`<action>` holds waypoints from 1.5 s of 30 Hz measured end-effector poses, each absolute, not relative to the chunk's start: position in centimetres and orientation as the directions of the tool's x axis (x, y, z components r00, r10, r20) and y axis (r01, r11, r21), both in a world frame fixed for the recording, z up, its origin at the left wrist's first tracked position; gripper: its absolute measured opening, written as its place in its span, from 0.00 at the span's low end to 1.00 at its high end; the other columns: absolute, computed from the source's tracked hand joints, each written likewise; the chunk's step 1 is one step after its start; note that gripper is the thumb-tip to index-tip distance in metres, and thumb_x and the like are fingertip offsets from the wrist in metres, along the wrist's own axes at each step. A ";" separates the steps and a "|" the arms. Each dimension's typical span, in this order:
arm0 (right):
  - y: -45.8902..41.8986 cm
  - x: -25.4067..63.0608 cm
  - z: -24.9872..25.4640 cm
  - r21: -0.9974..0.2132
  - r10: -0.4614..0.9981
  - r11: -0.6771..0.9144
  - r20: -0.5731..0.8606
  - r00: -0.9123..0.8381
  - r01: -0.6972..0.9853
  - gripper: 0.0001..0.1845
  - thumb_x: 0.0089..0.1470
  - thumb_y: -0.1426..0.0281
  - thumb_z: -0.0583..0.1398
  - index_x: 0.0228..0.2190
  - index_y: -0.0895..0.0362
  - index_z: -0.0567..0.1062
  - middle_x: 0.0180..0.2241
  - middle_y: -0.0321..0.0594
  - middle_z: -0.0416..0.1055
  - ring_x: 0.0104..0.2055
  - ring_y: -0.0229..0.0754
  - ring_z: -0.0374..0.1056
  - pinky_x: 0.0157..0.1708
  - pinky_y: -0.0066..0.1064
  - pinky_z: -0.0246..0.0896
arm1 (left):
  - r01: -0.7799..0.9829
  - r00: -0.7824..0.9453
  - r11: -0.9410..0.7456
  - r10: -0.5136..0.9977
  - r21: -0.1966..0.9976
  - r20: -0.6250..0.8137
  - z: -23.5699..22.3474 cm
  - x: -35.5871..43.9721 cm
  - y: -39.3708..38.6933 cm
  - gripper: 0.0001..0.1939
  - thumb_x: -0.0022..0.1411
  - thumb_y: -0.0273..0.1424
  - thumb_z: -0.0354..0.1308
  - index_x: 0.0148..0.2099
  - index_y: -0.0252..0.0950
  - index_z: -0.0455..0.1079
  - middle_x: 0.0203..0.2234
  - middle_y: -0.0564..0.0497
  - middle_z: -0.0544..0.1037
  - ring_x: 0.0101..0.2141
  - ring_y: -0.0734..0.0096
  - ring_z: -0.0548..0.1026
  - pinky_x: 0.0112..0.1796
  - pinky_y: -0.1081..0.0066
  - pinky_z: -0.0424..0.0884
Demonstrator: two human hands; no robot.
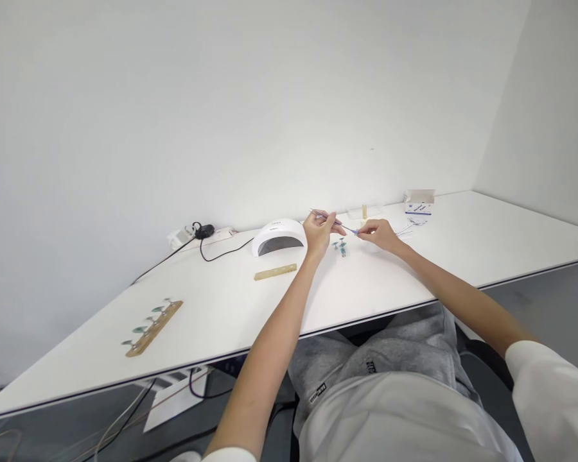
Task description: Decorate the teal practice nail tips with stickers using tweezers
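Observation:
My left hand (322,230) is closed around a thin pen-like tool (337,222), which slants down to the right. Its lower end meets a small blue piece (355,231) pinched between the fingertips of my right hand (378,233). At this size I cannot tell exactly what either item is. Just below the gap between my hands, several small teal nail tips on stands (343,249) sit on the white table (366,279).
A white nail lamp (278,236) stands left of my hands, with a pale yellow strip (275,272) before it. Farther left, a wooden strip (157,327) bears several teal nail tips. A small open box (419,203) and a yellowish bottle (365,211) are at the back right.

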State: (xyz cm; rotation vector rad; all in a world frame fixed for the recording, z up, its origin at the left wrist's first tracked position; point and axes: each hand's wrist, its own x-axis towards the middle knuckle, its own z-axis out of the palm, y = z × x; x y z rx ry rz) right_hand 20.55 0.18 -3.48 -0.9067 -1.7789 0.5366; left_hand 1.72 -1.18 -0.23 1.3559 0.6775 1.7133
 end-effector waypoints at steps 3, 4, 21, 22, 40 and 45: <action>0.1 20.5 -3.4 -0.710 0.788 0.612 0.585 -0.191 0.348 0.06 0.42 0.68 0.66 0.23 0.58 0.80 0.26 0.41 0.75 0.28 0.38 0.68 0.31 0.31 0.63 | -0.276 -0.069 -0.508 0.857 0.816 0.510 -0.2 1.9 -1.3 0.20 0.52 0.40 0.66 0.33 0.36 0.57 0.20 0.55 0.74 0.16 0.70 0.75 0.22 0.69 0.75; 0.1 20.5 -3.4 -0.710 0.790 0.609 0.583 -0.189 0.353 0.06 0.42 0.68 0.65 0.23 0.58 0.80 0.26 0.41 0.75 0.28 0.38 0.68 0.31 0.31 0.63 | -0.275 -0.067 -0.507 0.858 0.817 0.510 -0.2 1.9 -1.4 0.20 0.52 0.40 0.66 0.33 0.36 0.57 0.19 0.55 0.74 0.16 0.70 0.75 0.22 0.69 0.74; 0.8 20.8 -3.4 -0.810 0.832 0.552 0.520 -0.194 0.199 0.13 0.37 0.60 0.68 0.23 0.58 0.79 0.27 0.42 0.76 0.31 0.42 0.71 0.34 0.34 0.66 | -0.273 -0.088 -0.515 0.854 0.812 0.512 -0.1 1.8 -1.1 0.20 0.52 0.39 0.66 0.34 0.36 0.57 0.21 0.53 0.75 0.17 0.70 0.75 0.23 0.67 0.76; 0.8 20.8 -3.5 -0.822 0.838 0.542 0.510 -0.195 0.178 0.14 0.36 0.60 0.68 0.23 0.58 0.79 0.27 0.42 0.76 0.30 0.42 0.71 0.34 0.34 0.66 | -0.275 -0.088 -0.518 0.852 0.810 0.515 -0.1 1.8 -1.1 0.20 0.52 0.39 0.66 0.34 0.36 0.57 0.21 0.53 0.76 0.17 0.70 0.75 0.23 0.67 0.76; 1.1 20.7 -3.7 -0.865 0.866 0.489 0.464 -0.187 0.114 0.16 0.35 0.60 0.70 0.25 0.59 0.80 0.25 0.41 0.76 0.28 0.39 0.69 0.32 0.33 0.68 | -0.334 -0.087 -0.504 0.858 0.796 0.507 0.1 1.6 -1.2 0.20 0.52 0.39 0.66 0.33 0.37 0.57 0.20 0.53 0.76 0.16 0.69 0.75 0.23 0.66 0.76; 0.8 20.7 -3.4 -0.876 0.873 0.475 0.456 -0.176 0.087 0.16 0.34 0.61 0.70 0.25 0.60 0.80 0.24 0.41 0.75 0.27 0.39 0.69 0.33 0.34 0.69 | -0.320 -0.090 -0.502 0.860 0.803 0.502 -0.1 1.6 -1.0 0.21 0.51 0.40 0.66 0.34 0.37 0.57 0.20 0.53 0.76 0.17 0.69 0.75 0.24 0.67 0.76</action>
